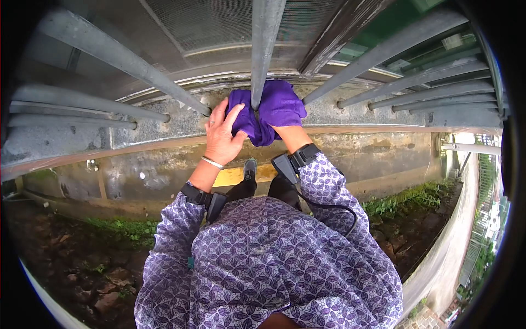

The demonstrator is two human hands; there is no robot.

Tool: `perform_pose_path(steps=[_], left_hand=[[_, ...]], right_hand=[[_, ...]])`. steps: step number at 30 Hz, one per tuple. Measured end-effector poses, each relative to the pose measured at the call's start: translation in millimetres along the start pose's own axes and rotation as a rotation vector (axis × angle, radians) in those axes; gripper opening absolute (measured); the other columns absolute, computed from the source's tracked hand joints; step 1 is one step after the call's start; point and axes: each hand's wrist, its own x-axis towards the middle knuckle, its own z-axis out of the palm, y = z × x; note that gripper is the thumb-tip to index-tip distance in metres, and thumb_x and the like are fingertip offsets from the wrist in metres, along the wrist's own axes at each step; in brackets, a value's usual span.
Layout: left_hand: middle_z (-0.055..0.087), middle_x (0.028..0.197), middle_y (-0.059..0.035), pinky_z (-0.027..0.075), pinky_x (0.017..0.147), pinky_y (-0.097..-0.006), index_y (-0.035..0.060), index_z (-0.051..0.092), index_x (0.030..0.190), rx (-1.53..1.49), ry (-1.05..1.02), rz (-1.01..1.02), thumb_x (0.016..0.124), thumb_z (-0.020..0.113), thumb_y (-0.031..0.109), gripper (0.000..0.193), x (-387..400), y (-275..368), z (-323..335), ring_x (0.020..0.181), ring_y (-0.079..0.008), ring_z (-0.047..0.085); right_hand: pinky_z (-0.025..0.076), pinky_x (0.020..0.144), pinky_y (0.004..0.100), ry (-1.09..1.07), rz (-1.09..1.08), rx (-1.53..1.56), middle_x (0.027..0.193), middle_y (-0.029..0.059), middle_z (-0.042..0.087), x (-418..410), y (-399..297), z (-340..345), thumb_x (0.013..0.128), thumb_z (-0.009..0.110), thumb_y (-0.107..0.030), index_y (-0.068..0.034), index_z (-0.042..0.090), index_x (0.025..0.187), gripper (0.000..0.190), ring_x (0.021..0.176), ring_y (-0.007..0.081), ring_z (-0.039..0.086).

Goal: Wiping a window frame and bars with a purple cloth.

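Observation:
A purple cloth point(263, 131) lies bunched on the stone sill point(324, 113), on both sides of the foot of a grey metal bar point(265, 53). My left hand point(224, 135) rests at the cloth's left edge with its fingers spread. Its forefinger and thumb touch the fabric, and a ring and a bangle show on this hand and wrist. From the right, my right hand point(287, 130) reaches under the cloth, which hides its fingers and most of the palm. The cloth is draped around that hand, right beside the bar.
More metal bars point(172, 88) rise from the sill on both sides. Behind them are mesh screens point(205, 24) and a worn dark frame post point(341, 37). Below the sill runs a stained wall point(135, 177). Black devices are strapped to both wrists; a cable point(345, 209) hangs from the right one.

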Motion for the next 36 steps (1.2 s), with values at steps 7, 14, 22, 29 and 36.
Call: perform_pose_path(steps=[7, 14, 22, 29, 36], left_hand=[[0.040, 0.143, -0.0189, 0.025, 0.105, -0.0516, 0.0223, 0.052, 0.137, 0.247, 0.008, 0.087, 0.065, 0.073, 0.025, 0.075, 2, 13, 6, 0.131, -0.0356, 0.039], [0.046, 0.092, -0.0107, 0.038, 0.076, -0.0451, 0.0174, 0.063, 0.101, 0.251, 0.111, 0.184, 0.064, 0.066, 0.014, 0.038, -2, 22, 23, 0.089, -0.0313, 0.049], [0.045, 0.089, -0.0107, 0.039, 0.073, -0.0436, 0.0150, 0.064, 0.098, 0.109, 0.109, 0.201, 0.062, 0.064, 0.007, 0.037, -5, 26, 30, 0.086, -0.0319, 0.049], [0.047, 0.085, -0.0095, 0.041, 0.073, -0.0436, 0.0149, 0.065, 0.095, 0.032, 0.031, 0.314, 0.062, 0.065, 0.006, 0.034, 4, 54, 39, 0.082, -0.0308, 0.052], [0.049, 0.094, -0.0085, 0.039, 0.076, -0.0414, 0.0191, 0.068, 0.109, 0.180, -0.144, 0.281, 0.065, 0.066, 0.010, 0.045, 20, 77, 55, 0.090, -0.0273, 0.053]], right_hand=[[0.050, 0.079, 0.0443, 0.075, -0.437, -0.051, 0.101, 0.0177, 0.065, -42, 36, -13, 0.076, 0.059, -0.011, -0.008, 0.063, 0.106, 0.030, 0.092, 0.0379, 0.063], [0.050, 0.081, 0.0424, 0.018, 0.089, -0.152, 0.103, 0.0173, 0.067, -47, 119, -49, 0.087, 0.059, -0.030, -0.009, 0.068, 0.101, 0.027, 0.094, 0.0375, 0.063], [0.051, 0.079, 0.0460, 0.085, -0.265, -0.116, 0.101, 0.0182, 0.066, -12, 135, -47, 0.087, 0.058, -0.027, -0.011, 0.065, 0.104, 0.024, 0.094, 0.0381, 0.063], [0.052, 0.079, 0.0444, -0.343, -0.108, -0.340, 0.106, 0.0174, 0.066, -3, 100, -82, 0.085, 0.061, -0.025, -0.008, 0.064, 0.103, 0.026, 0.097, 0.0341, 0.065], [0.050, 0.072, 0.0431, 0.003, -0.345, -0.356, 0.095, 0.0157, 0.064, -57, 110, -44, 0.086, 0.061, -0.026, -0.006, 0.064, 0.099, 0.024, 0.088, 0.0343, 0.063]])
